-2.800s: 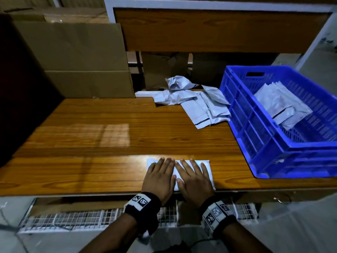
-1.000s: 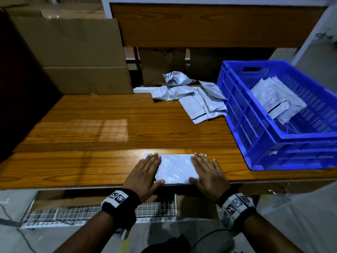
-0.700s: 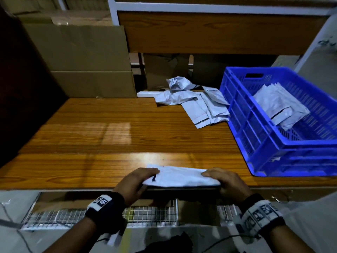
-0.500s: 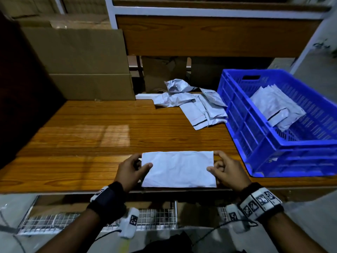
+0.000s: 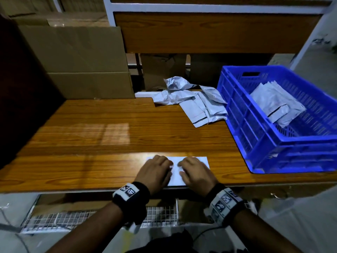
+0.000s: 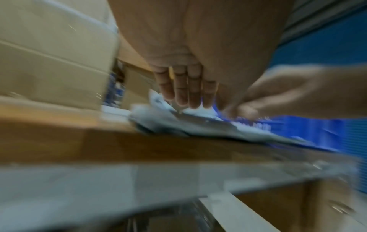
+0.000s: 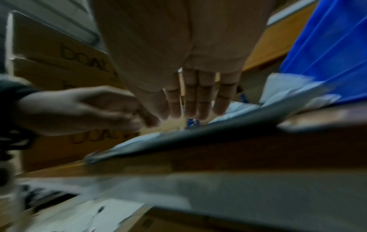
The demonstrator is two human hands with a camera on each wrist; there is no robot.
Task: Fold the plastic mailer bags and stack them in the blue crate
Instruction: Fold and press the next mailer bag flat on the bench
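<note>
At six o'clock on the wooden table (image 5: 91,136), the left hand (image 5: 155,173) and right hand (image 5: 196,173) lie palm-down side by side on a folded white mailer bag (image 5: 204,161) at the near edge, fingers straight and flat, pressing it and curled round nothing; both wrist views are blurred but show straight fingers (image 6: 188,91) reaching the bag. Farther off, at one o'clock, a loose pile of mailer bags (image 5: 197,105) lies just beside the blue crate (image 5: 255,143) at two o'clock, which holds folded bags (image 5: 275,105); cardboard boxes (image 5: 78,64) stand at eleven o'clock; a wooden panel in a white frame (image 5: 209,30) rises at twelve.
</note>
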